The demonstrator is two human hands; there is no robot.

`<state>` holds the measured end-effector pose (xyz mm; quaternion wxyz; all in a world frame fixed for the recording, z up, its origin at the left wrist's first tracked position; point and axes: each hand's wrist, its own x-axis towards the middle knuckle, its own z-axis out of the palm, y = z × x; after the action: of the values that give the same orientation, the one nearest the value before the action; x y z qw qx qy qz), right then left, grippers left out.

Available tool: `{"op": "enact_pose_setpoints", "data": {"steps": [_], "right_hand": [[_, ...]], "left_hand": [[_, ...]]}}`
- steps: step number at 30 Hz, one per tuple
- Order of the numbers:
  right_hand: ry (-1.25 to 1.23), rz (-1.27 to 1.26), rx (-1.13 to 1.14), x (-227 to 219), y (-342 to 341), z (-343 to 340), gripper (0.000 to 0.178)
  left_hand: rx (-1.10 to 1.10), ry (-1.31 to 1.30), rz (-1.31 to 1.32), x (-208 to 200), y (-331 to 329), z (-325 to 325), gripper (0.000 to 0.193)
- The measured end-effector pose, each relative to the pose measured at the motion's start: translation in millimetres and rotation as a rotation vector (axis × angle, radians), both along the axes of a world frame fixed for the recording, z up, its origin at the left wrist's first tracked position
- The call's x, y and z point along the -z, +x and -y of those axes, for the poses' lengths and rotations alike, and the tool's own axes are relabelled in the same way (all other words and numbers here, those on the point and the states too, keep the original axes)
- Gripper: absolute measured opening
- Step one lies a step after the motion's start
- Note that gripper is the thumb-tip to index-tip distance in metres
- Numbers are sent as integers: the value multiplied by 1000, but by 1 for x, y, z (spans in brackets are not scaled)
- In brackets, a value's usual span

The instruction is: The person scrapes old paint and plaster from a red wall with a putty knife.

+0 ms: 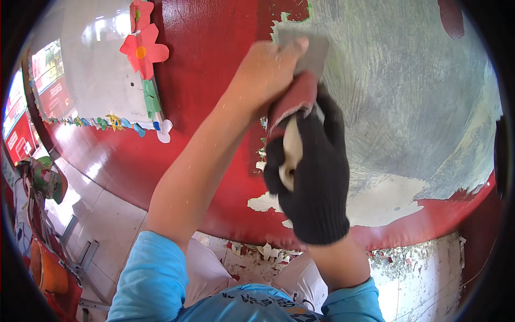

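My bare left hand [268,70] presses on the metal blade of a scraper [311,51], held flat against a red painted wall [214,48]. My right hand [314,172], in a black knit glove, grips the scraper's pale handle [292,150], which has a dark red cloth [292,102] wrapped around its upper part. The blade edge sits at the border between red paint and a large scraped grey-green patch [407,96]. Bare pale plaster [386,204] shows below the patch.
Paint flakes [407,257] litter the white floor at the wall's foot. On the left hangs a white board [91,70] trimmed with paper flowers [142,48]. Metal frame parts [80,257] and colourful objects stand at the far left on the tiles.
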<state>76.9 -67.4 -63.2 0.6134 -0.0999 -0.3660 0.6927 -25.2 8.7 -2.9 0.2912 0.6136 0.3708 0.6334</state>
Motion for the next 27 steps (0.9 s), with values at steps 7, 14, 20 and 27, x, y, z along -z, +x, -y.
{"op": "enact_pose_setpoints", "data": {"steps": [7,14,20,27], "right_hand": [[94,79,127,7,-10,3,40],[423,332,191,0,9,-2,38],[648,640,428,-19,32,-3,49],[200,485,247,-20,62,10,42]], "left_hand": [[-147,123,-178,11,-5,-15,53],[-22,75,78,-2,11,0,50],[40,57,223,-4,24,-14,48],[81,93,525,18,60,-22,49]]}}
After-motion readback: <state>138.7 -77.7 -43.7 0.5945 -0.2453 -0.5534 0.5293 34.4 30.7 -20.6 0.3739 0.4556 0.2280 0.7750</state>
